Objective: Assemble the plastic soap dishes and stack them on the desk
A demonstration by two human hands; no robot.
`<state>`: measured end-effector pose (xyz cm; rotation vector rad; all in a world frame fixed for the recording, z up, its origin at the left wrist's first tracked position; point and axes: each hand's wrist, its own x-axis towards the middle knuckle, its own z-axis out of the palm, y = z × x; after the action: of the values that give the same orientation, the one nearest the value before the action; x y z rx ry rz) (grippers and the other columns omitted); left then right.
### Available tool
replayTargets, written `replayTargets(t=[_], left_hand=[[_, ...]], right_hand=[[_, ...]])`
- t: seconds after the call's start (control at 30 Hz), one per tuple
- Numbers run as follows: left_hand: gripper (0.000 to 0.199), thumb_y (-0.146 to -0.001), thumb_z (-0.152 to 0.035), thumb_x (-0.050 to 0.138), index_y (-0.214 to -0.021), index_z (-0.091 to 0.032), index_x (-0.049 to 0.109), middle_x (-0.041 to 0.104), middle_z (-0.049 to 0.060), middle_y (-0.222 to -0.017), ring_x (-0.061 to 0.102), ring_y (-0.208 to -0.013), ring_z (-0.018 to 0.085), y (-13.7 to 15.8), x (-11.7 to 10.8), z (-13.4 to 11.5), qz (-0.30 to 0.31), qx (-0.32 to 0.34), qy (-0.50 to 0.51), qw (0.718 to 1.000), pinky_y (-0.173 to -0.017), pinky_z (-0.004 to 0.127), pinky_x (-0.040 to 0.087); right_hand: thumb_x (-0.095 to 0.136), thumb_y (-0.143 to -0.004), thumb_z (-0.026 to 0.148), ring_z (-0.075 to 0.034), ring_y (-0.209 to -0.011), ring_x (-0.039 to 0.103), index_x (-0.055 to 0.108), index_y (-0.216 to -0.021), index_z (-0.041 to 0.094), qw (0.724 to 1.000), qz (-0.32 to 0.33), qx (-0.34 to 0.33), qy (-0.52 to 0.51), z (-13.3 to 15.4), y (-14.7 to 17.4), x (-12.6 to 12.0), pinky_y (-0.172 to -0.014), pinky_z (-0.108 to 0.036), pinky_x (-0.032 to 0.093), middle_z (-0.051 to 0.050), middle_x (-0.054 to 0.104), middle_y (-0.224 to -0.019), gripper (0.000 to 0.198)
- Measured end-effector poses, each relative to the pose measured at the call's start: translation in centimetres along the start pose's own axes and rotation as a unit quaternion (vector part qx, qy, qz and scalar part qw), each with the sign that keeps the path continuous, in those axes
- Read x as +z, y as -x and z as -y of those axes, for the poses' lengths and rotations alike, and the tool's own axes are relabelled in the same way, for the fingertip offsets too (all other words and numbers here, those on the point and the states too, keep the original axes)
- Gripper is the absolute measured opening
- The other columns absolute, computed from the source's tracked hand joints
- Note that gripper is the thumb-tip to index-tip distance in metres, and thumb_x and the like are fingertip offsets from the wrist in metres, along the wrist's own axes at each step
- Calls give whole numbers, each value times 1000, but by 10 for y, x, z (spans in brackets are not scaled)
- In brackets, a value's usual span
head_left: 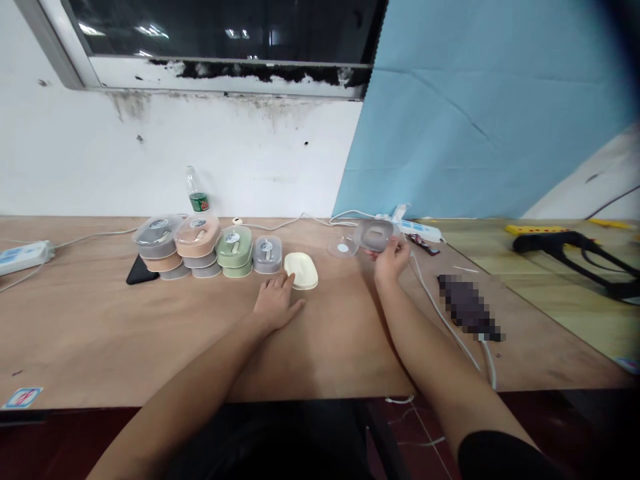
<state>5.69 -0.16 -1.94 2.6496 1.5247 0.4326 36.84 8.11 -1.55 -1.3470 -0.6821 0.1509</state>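
Note:
My right hand (pixel 391 261) grips a greyish translucent oval tub (pixel 375 235) by its right side, raised just above the table. A clear lid (pixel 343 247) with a white round sticker is just left of that tub. My left hand (pixel 275 303) rests on the tabletop, thumb apart from the fingers, a fingertip at the near left edge of a cream oval dish (pixel 303 272). Left of the dish stands a small grey lidded box (pixel 267 255). Beyond it are stacked lidded boxes: a green stack (pixel 234 250), a peach-topped stack (pixel 198 241) and a grey-topped stack (pixel 157 235).
A plastic bottle (pixel 197 193) stands by the wall. A black phone-like slab (pixel 141 272) lies beside the stacks. Power strips sit at the left (pixel 25 255) and back right (pixel 420 231). White cables and a dark pixelated object (pixel 467 307) lie right of my right arm.

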Motion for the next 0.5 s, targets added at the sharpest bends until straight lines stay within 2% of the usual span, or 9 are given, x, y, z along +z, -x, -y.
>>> replayTargets(t=[0.13,0.3,0.4,0.5], left_hand=[[63,-89,-54,43,-140,-17,38,41,16,-144,44,-126,31,1,-2,0,0,11,0,1000,-102,46,34],[63,-89,-55,44,-140,-19,38,42,15,-143,44,-126,31,2,0,2,-5,12,20,1000,-102,47,35],[63,-89,-55,43,-140,-19,38,43,15,-142,43,-126,31,2,3,4,-10,13,27,1000,-102,47,35],[62,-89,-55,43,-139,-19,39,45,16,-141,44,-126,31,3,4,5,-16,14,28,999,-101,47,35]], right_hand=[[36,-87,65,-21,-59,69,45,-107,18,997,-22,66,40,-5,-11,-8,-40,-27,48,-13,65,-93,52],[30,-91,60,-21,-64,70,46,-112,16,986,-8,148,76,-4,-13,-12,-42,-28,51,-15,65,-98,51],[36,-87,62,-20,-59,69,48,-113,16,982,13,162,99,-4,-16,-17,-40,-27,50,-15,66,-98,54],[45,-84,59,-18,-47,63,47,-116,15,977,31,162,135,-10,-19,-22,-35,-27,45,-13,69,-89,54]])
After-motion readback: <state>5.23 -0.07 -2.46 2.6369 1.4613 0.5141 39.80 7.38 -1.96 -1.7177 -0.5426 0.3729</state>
